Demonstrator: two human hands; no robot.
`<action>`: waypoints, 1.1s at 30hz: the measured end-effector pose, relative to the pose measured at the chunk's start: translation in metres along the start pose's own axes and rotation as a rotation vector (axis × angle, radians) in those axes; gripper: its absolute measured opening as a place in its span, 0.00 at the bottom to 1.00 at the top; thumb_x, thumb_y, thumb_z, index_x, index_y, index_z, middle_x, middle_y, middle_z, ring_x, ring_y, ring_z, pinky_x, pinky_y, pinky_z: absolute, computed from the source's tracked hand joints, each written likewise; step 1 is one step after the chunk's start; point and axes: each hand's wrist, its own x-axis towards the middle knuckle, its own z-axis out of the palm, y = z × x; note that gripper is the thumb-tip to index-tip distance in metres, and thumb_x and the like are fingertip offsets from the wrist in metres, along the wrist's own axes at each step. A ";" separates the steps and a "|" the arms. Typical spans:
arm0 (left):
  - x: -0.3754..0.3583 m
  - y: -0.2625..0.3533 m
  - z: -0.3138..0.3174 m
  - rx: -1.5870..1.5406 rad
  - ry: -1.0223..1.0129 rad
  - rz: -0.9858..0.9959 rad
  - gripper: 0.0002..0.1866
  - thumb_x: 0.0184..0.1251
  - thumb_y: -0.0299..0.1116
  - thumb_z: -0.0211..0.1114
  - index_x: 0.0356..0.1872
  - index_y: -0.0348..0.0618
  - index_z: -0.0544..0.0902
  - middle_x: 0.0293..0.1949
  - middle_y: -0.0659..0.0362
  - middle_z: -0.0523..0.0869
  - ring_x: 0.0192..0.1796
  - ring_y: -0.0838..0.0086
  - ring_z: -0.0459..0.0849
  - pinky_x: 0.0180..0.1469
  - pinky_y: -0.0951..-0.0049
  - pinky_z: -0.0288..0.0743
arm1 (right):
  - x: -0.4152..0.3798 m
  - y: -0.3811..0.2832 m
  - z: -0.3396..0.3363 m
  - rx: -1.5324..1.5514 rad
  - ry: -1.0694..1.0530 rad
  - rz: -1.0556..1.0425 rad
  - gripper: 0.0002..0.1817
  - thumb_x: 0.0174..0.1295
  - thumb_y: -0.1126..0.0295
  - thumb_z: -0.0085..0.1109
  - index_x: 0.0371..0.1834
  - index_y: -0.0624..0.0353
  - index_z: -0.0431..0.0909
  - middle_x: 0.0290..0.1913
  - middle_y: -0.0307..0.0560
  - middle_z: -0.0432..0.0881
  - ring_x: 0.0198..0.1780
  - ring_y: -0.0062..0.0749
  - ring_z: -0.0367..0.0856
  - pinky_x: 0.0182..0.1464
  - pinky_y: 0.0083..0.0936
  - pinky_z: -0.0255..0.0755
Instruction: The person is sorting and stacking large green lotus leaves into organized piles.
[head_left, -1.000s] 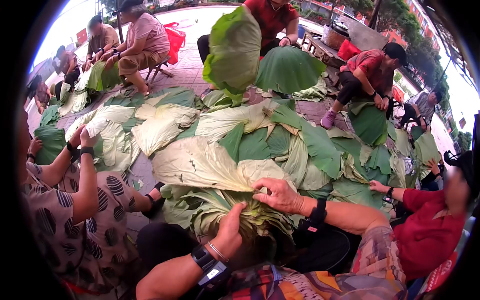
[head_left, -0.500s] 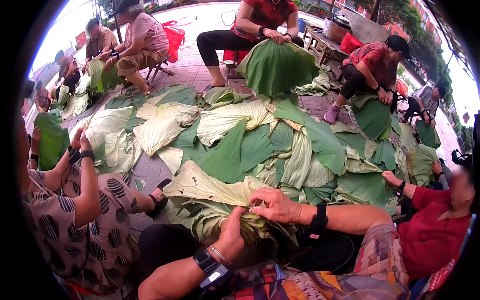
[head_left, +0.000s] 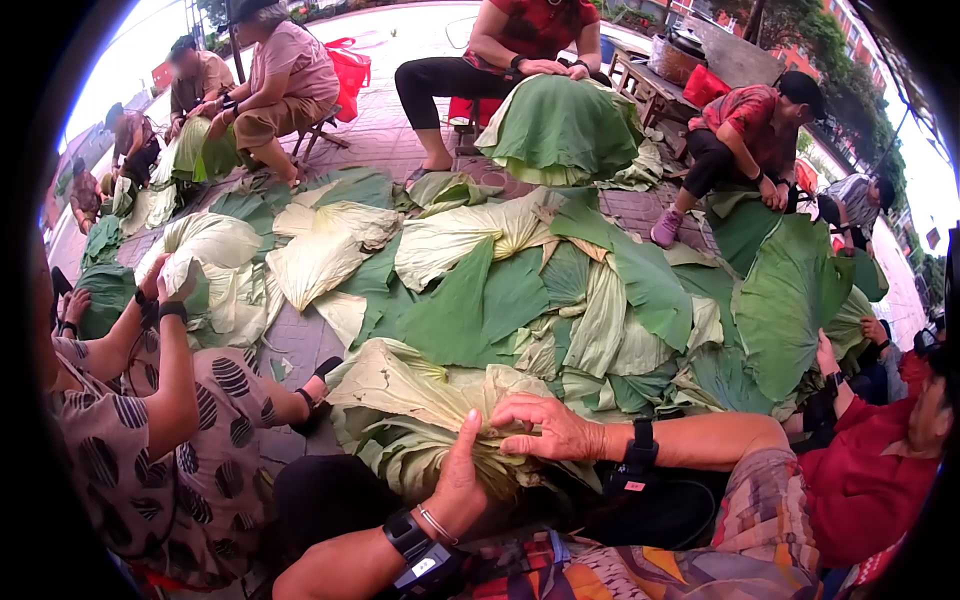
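A stack of lotus leaves (head_left: 392, 393), pale and partly dried on top with folded green edges below, rests before my knees. My left hand (head_left: 457, 487) is at its near side, thumb stretched upward and apart from the top leaf; its other fingers are mostly hidden. Just above the stack's near right edge is my right hand (head_left: 553, 428), its fingers loosely bent and spread, with nothing visible between them. Both hands wear black wrist straps.
Green and pale lotus leaves (head_left: 470, 310) cover the paving in overlapping layers. Around the pile several seated people handle leaves. On the right, a person in red (head_left: 880, 470) holds up a large green leaf (head_left: 785, 310). Pots (head_left: 680, 55) stand on a wooden bench at the back.
My hands have parted from their pinch on the top leaf, which now lies flatter on the stack. The person on the right has raised a large green leaf.
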 end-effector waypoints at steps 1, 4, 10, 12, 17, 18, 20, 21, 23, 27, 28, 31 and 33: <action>0.001 -0.001 -0.003 -0.004 0.034 -0.040 0.22 0.60 0.49 0.59 0.43 0.40 0.74 0.39 0.55 0.80 0.40 0.67 0.80 0.47 0.65 0.74 | -0.001 -0.001 0.001 0.013 0.006 -0.027 0.16 0.57 0.62 0.58 0.43 0.61 0.74 0.44 0.46 0.75 0.44 0.30 0.73 0.41 0.21 0.69; 0.005 -0.003 -0.011 0.040 0.118 -0.039 0.14 0.59 0.40 0.60 0.40 0.40 0.76 0.35 0.55 0.81 0.37 0.68 0.80 0.45 0.67 0.75 | -0.005 0.002 0.003 0.213 0.047 0.096 0.14 0.58 0.63 0.57 0.39 0.64 0.76 0.39 0.43 0.77 0.41 0.26 0.74 0.45 0.21 0.68; 0.009 -0.013 -0.022 0.189 0.249 -0.099 0.14 0.54 0.35 0.60 0.38 0.37 0.76 0.38 0.53 0.82 0.40 0.64 0.80 0.49 0.65 0.74 | -0.002 0.045 -0.011 0.408 0.096 0.540 0.15 0.59 0.59 0.55 0.36 0.61 0.79 0.31 0.35 0.79 0.33 0.13 0.72 0.34 0.13 0.68; 0.008 -0.014 -0.021 0.200 0.266 -0.118 0.14 0.54 0.35 0.60 0.38 0.37 0.76 0.38 0.53 0.82 0.40 0.64 0.80 0.49 0.65 0.73 | 0.003 0.086 -0.025 0.371 0.242 0.650 0.17 0.57 0.57 0.57 0.38 0.61 0.78 0.31 0.36 0.78 0.32 0.16 0.73 0.31 0.16 0.69; 0.012 -0.018 -0.025 0.240 0.335 -0.120 0.14 0.53 0.36 0.61 0.37 0.38 0.76 0.39 0.54 0.81 0.41 0.64 0.79 0.50 0.65 0.73 | 0.003 0.215 -0.087 0.369 0.701 0.868 0.25 0.52 0.58 0.60 0.50 0.61 0.71 0.39 0.42 0.75 0.40 0.28 0.73 0.29 0.24 0.70; 0.011 -0.016 -0.023 0.247 0.361 -0.130 0.15 0.53 0.36 0.61 0.39 0.37 0.75 0.40 0.54 0.81 0.42 0.65 0.79 0.51 0.66 0.72 | 0.006 0.237 -0.100 0.363 0.754 0.886 0.27 0.52 0.58 0.60 0.52 0.62 0.69 0.41 0.44 0.74 0.39 0.29 0.73 0.29 0.25 0.70; 0.008 -0.012 -0.017 0.238 0.381 -0.124 0.15 0.53 0.36 0.61 0.39 0.37 0.75 0.40 0.54 0.81 0.43 0.65 0.79 0.51 0.66 0.72 | 0.010 0.263 -0.109 0.387 0.893 0.864 0.26 0.51 0.59 0.60 0.51 0.62 0.69 0.41 0.44 0.74 0.38 0.29 0.73 0.29 0.25 0.70; 0.008 -0.010 -0.015 0.233 0.395 -0.125 0.15 0.53 0.36 0.61 0.40 0.37 0.75 0.41 0.54 0.81 0.43 0.65 0.78 0.51 0.66 0.71 | 0.011 0.271 -0.113 0.408 1.042 0.842 0.25 0.51 0.60 0.60 0.50 0.62 0.69 0.41 0.44 0.75 0.37 0.30 0.73 0.29 0.26 0.70; 0.011 -0.010 -0.017 0.229 0.400 -0.119 0.16 0.53 0.35 0.61 0.40 0.37 0.75 0.41 0.54 0.81 0.43 0.65 0.78 0.52 0.66 0.71 | 0.013 0.288 -0.117 0.471 1.027 0.882 0.21 0.50 0.62 0.61 0.44 0.61 0.69 0.38 0.44 0.75 0.34 0.30 0.72 0.28 0.27 0.69; 0.015 -0.008 -0.022 0.210 0.403 -0.100 0.17 0.53 0.35 0.61 0.43 0.37 0.75 0.43 0.54 0.80 0.45 0.65 0.78 0.54 0.67 0.69 | 0.032 0.294 -0.116 0.692 1.230 0.861 0.17 0.48 0.65 0.63 0.37 0.59 0.69 0.34 0.43 0.74 0.32 0.30 0.71 0.25 0.29 0.66; 0.015 -0.009 -0.023 0.211 0.405 -0.077 0.18 0.53 0.35 0.61 0.44 0.36 0.74 0.43 0.53 0.80 0.46 0.65 0.77 0.54 0.66 0.69 | 0.038 0.297 -0.116 0.664 1.289 0.893 0.17 0.47 0.66 0.63 0.37 0.60 0.70 0.36 0.45 0.76 0.34 0.31 0.72 0.27 0.31 0.68; 0.016 -0.008 -0.023 0.176 0.414 -0.050 0.19 0.51 0.35 0.63 0.43 0.35 0.74 0.42 0.55 0.80 0.44 0.67 0.77 0.52 0.69 0.68 | 0.047 0.321 -0.115 0.526 1.397 0.944 0.19 0.46 0.68 0.64 0.40 0.65 0.72 0.40 0.51 0.78 0.39 0.38 0.77 0.34 0.34 0.72; 0.016 -0.007 -0.025 0.136 0.420 -0.045 0.18 0.49 0.34 0.66 0.41 0.35 0.76 0.40 0.57 0.79 0.43 0.70 0.76 0.49 0.72 0.68 | 0.053 0.329 -0.113 0.068 1.525 1.238 0.21 0.46 0.69 0.64 0.43 0.67 0.72 0.37 0.55 0.79 0.37 0.41 0.79 0.32 0.34 0.74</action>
